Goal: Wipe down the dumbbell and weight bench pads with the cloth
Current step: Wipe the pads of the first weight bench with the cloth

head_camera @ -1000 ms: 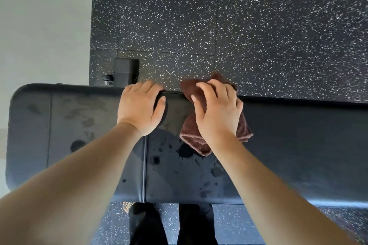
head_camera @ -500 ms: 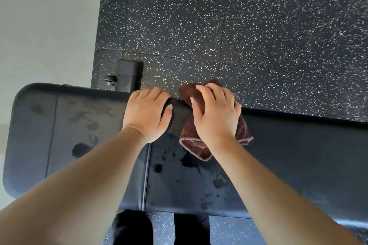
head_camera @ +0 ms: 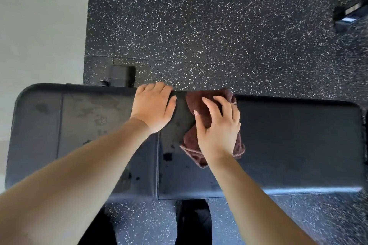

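Cloth (head_camera: 196, 101) is wiping pad (head_camera: 298, 135) under seemingly open right grip (head_camera: 219, 131), open left grip (head_camera: 153, 107) bracing; nearer dark spots (head_camera: 167, 156) are waiting next.

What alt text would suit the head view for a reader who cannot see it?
A person's right hand presses a folded brown terry cloth onto a black padded weight bench, while the left hand rests on its far edge. The pad shows dark spots.
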The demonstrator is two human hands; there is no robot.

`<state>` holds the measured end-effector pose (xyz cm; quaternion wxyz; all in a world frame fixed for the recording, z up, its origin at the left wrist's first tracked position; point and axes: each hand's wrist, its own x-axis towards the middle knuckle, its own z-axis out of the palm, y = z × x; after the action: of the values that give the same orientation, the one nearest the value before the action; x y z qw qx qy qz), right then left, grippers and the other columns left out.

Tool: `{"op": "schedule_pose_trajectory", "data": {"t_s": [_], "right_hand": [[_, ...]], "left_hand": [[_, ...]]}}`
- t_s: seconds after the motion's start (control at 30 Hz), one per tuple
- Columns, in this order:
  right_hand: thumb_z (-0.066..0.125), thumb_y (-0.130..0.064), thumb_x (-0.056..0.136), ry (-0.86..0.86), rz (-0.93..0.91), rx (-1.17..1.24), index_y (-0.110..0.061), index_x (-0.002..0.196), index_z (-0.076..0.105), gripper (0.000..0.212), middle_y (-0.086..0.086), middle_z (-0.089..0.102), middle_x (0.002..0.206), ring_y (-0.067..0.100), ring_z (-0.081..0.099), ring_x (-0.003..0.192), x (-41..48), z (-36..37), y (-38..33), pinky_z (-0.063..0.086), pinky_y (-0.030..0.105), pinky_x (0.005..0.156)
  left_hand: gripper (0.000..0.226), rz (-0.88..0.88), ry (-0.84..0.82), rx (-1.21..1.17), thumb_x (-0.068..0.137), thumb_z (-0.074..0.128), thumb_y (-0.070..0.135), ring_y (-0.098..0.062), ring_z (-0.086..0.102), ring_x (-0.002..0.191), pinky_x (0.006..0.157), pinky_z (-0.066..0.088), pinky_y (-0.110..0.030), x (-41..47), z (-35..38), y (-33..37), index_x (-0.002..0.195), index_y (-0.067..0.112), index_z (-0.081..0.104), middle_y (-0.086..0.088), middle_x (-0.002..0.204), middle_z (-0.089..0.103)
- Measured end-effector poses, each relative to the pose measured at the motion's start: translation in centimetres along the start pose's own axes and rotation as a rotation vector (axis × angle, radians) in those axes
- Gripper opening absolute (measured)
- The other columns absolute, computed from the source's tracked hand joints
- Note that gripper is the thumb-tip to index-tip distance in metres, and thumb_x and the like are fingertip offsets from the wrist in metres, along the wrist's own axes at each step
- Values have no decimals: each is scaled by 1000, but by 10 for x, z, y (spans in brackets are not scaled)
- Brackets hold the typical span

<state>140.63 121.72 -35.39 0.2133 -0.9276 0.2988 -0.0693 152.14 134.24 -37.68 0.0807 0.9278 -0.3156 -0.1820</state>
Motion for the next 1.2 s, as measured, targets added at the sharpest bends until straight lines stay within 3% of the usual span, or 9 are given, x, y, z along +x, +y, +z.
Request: {"op": "schedule_pose_trajectory", "data": {"t_s": [0.1,0.17,0.27,0.43,0.67,0.87,1.2], "right_hand": [[71,-25,81,58,42,67,-22,112,68,31,4,56,127,32,46,115,-7,10,-18,42,47,82],[70,-25,82,57,27,66,-22,113,68,31,4,55,128,32,45,116,-12,20,-33,40,47,83],[63,-29,87,14,-5,5,-25,119,64,32,2,51,133,31,41,121,-3,34,-52,37,49,87],[50,-37,93,-108,-40,-150,-28,125,56,35,-3,49,135,27,37,125,32,47,-68,34,50,95],[57,-41,88,-156,-132,-170,-29,131,51,46,5,45,138,27,33,120,-13,27,-54,40,51,87],[62,-49,82,-185,-249,-266,-29,125,57,48,5,50,137,39,41,124,17,35,-52,36,56,93],[46,-48,87,-156,-262,-215,-26,113,64,39,1,60,122,31,53,113,33,43,-58,41,48,89]], "left_hand": [[49,142,-13,30,95,27,41,-26,45,122,103,28,-44,-12,-6,-30,137,20,42,-3,134,51],[50,84,-2,60,95,31,41,-28,43,125,104,28,-47,-23,-12,-62,139,20,40,-5,136,48],[54,-48,13,87,93,26,44,-33,48,117,99,31,-45,-30,-17,-85,133,13,46,-10,129,53],[57,-59,12,67,87,20,47,-32,53,103,89,34,-43,-30,-17,-84,123,17,52,-8,116,59],[56,-55,-33,45,86,21,46,-31,52,101,90,32,-41,-28,-23,-84,122,17,54,-6,114,59],[51,-51,-46,29,86,27,43,-30,54,96,87,35,-41,-27,-25,-84,118,16,56,-4,109,60],[48,-56,-53,27,84,33,40,-30,56,96,88,38,-42,-25,-27,-83,115,14,59,-4,109,62]]}}
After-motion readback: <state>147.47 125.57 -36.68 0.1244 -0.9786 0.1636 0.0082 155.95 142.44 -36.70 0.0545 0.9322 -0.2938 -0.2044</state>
